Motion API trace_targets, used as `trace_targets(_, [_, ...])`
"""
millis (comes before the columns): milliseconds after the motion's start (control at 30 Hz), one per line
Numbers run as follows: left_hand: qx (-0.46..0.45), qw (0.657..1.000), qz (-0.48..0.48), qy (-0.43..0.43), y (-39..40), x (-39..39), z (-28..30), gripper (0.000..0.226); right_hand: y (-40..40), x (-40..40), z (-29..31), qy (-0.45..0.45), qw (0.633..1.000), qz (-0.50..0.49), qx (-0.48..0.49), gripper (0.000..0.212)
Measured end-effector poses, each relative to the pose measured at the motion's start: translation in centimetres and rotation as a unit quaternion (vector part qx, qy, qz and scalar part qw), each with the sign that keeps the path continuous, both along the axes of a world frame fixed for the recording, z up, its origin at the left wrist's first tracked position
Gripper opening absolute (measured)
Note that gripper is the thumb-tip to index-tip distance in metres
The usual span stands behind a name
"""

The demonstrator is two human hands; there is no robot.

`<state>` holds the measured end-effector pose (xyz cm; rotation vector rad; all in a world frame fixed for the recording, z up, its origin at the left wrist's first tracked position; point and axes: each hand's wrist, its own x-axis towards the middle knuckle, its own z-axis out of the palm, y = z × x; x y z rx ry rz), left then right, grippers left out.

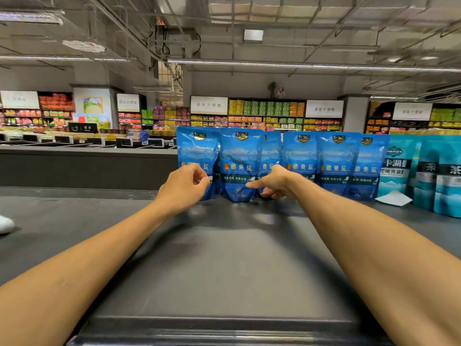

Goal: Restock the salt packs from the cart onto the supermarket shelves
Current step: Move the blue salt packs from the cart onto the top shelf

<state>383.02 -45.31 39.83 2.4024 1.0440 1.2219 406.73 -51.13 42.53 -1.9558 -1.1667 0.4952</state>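
Several blue salt packs stand upright in a row along the back of the dark shelf top [224, 258]. My left hand [184, 187] hovers in front of the lower part of the leftmost pack [195, 148], fingers loosely curled and holding nothing. My right hand [273, 182] reaches between the second pack [240, 166] and the third pack [272, 151]. Its thumb tip touches the second pack's lower right edge, and its other fingers curl near the third pack's base. More blue packs [336, 158] continue to the right. The cart is out of view.
Teal salt packs [396, 171] of other brands [446, 176] stand right of the blue row, with a white paper tag [394, 199] at their foot. A white object [5, 224] lies at the shelf's left edge. Checkout counters and stocked shelves fill the background.
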Motion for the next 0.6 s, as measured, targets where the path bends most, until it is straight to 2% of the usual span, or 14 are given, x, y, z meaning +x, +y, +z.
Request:
trace_targets(200, [-0.012,0.999,-0.03,-0.03,-2.2,0.9,1.3,0.006,-5.0,-0.1,1.6,-0.009,1.0,0.015,0.019,0.071])
trace_targets(333, [-0.029,0.994,-0.08,-0.071,-6.0,2.1,2.7,0.014,-10.8,-0.9,3.0,-0.008,0.997,0.01,0.076,0.031])
trace_targets(500, [-0.096,0.968,-0.196,-0.123,-14.3,5.7,3.6,0.013,-21.3,-2.3,3.3,-0.001,0.986,0.014,0.165,0.028])
trace_targets(600, [-0.124,0.937,-0.287,-0.159,-20.8,8.6,3.9,0.01,-28.7,-2.8,2.2,-0.006,0.97,-0.001,0.244,0.02])
